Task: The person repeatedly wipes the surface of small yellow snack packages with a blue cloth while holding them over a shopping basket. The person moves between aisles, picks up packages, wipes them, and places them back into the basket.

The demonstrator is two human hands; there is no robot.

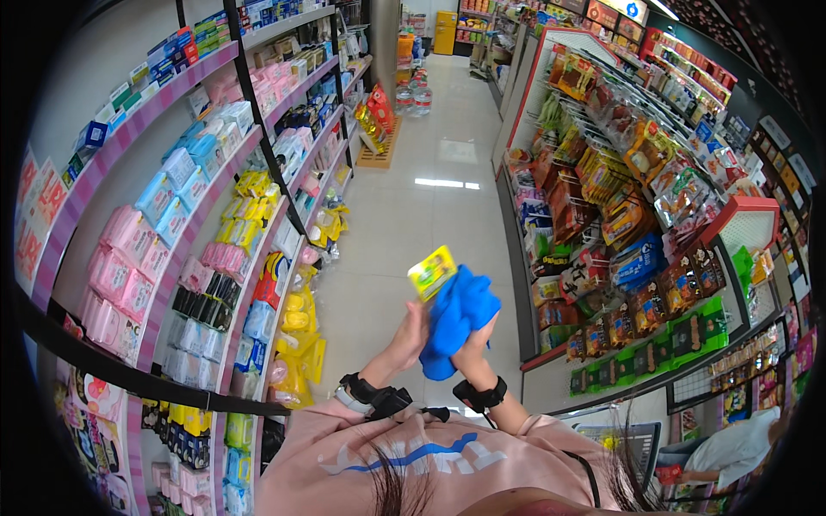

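Observation:
In front of my body I hold a bundled, soft blue item (457, 316) between both hands. Its folds do not settle whether it is a cloth or gloves. A yellow and green printed card (432, 273) sticks up at its upper left. My left hand (411, 333) grips the bundle's left side below the card, its fingers partly hidden behind the blue material. Around the lower right side close the fingers of my right hand (476, 343). Black straps circle both wrists, and a watch sits on the left one.
A shelf rack (222, 309) with packs of tissues and pads runs along my left. Snack packets hang on a display rack (581, 193) at right. A tiled aisle (445, 213) leads to water bottles (413, 97). A shopping basket (635, 445) and another person (735, 448) are behind, lower right.

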